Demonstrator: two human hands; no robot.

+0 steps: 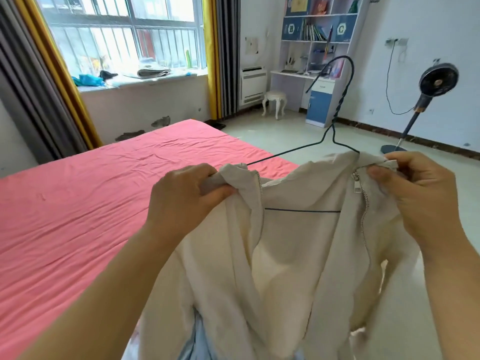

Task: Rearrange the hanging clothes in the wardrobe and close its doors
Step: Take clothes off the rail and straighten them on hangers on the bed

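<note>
Clothes here are one pale beige zip jacket [298, 255], which fills the lower centre of the head view, from the middle down to 6 o'clock. It hangs open at the front in the air, above the edge of the pink bed [91, 203] and the pale floor [285, 136]. The bed covers the whole left side, from 9 o'clock to 7 o'clock. At 11 o'clock there is a window [122, 35] with grey and yellow curtains [36, 81] on both sides. At 1 o'clock a white and blue shelf unit with a surface [319, 48] stands against the wall, and a standing fan [431, 89] is at 2 o'clock.

The left hand [181, 198] grips the left collar edge of the jacket, its fingers curled round a bunch of the cloth. The right hand [420, 193] pinches the right collar edge near the top of the zipper, thumb against fingers. A dark wire hanger [337, 113] sits inside the jacket: its hook rises toward 1 o'clock, its left arm is bare outside the cloth, and its bottom bar shows between the two front edges. A small white stool [274, 101] stands just beside the shelf unit.
</note>
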